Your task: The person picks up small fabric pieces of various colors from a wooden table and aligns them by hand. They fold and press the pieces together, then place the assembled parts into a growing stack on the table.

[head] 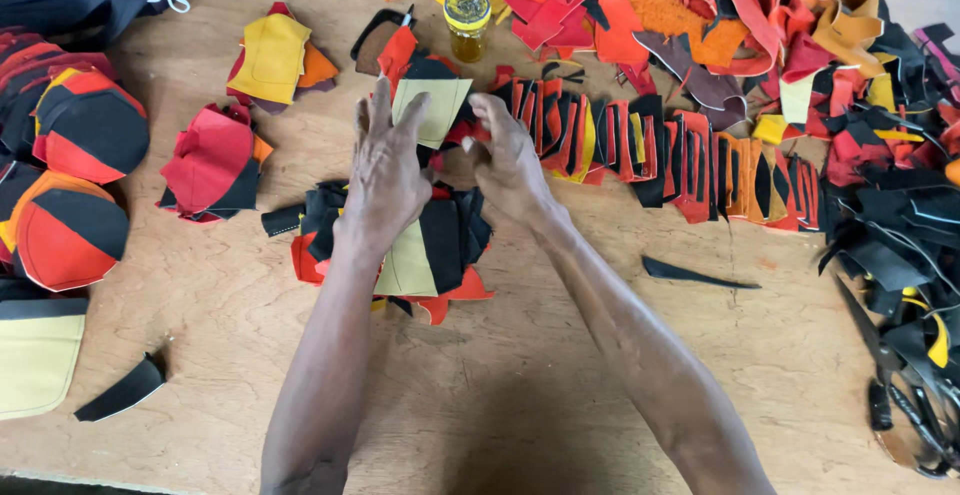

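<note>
Both hands, left (385, 180) and right (510, 160), pinch a thin floppy yellow leather piece (432, 107) by its edges at frame centre

The broad pale plywood tabletop (560, 395) is bare wood, matt, with visible grain and a slightly rough, unvarnished look. The pale yellow cut piece (433, 107) pinched by the left hand (385, 170) looks like soft suede or leather, matt and faintly napped. The heap of black, red and cream cut pieces (440, 240) under the right hand (510, 160) has the same dull, felt-like finish. The small yellow-lidded jar (467, 23) is glossy clear plastic or glass; which cannot be told. The black-handled scissors (905, 395) show dark, dull metal.
</note>
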